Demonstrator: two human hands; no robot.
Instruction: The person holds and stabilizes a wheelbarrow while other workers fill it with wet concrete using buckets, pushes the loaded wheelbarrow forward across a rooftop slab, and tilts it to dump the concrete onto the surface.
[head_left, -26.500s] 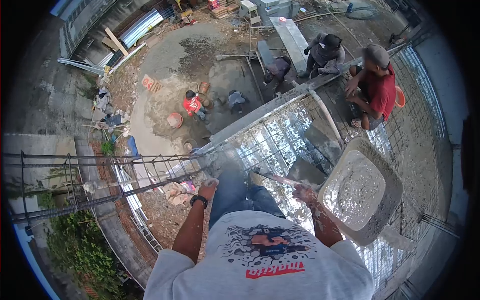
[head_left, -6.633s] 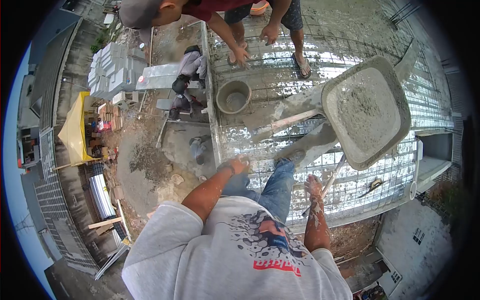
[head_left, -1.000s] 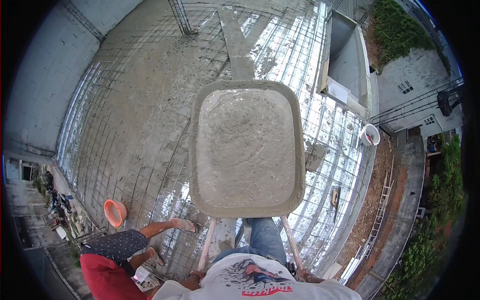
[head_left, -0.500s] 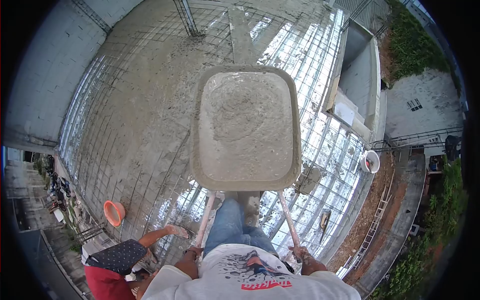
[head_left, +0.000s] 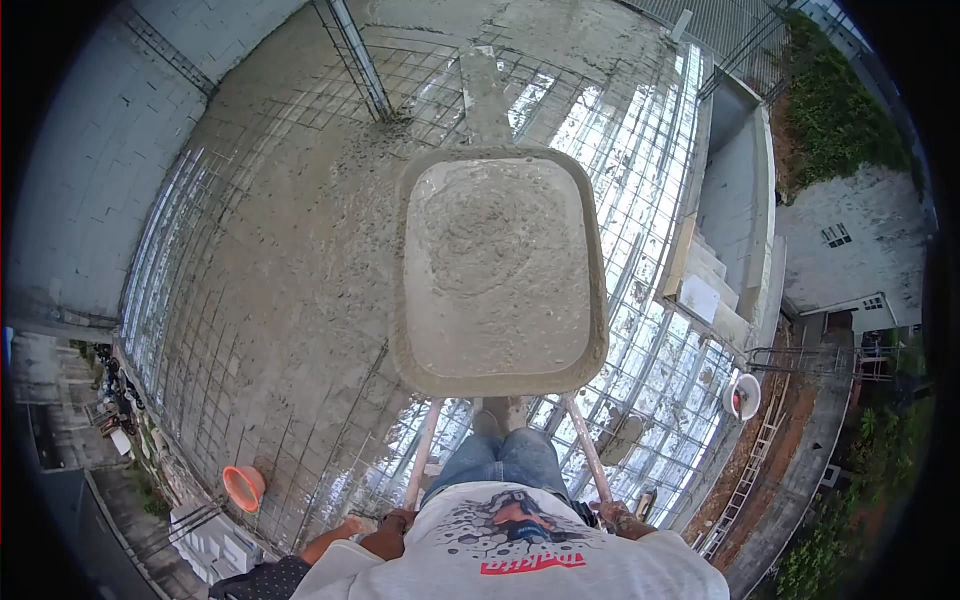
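Note:
Ahead of me is a wheelbarrow with a mud-caked tray, filled with wet grey concrete. My left hand is closed around the end of its left handle. On the other side, my right hand grips the right handle. Both handles run from my hips to the underside of the tray, and its wheel is hidden below. My feet are on a narrow plank-like strip, which shows again beyond the tray.
Wet concrete covers the left of the slab; steel mesh over shiny panels lies right. A rebar column stands ahead. An orange tub, a white bucket and a stair opening flank me. A co-worker's patterned clothing is behind left.
I have moved forward with the wheelbarrow; the column, stair opening and tubs sit lower or nearer in view. The co-worker has slipped back toward the lower edge. Both hands keep their hold.

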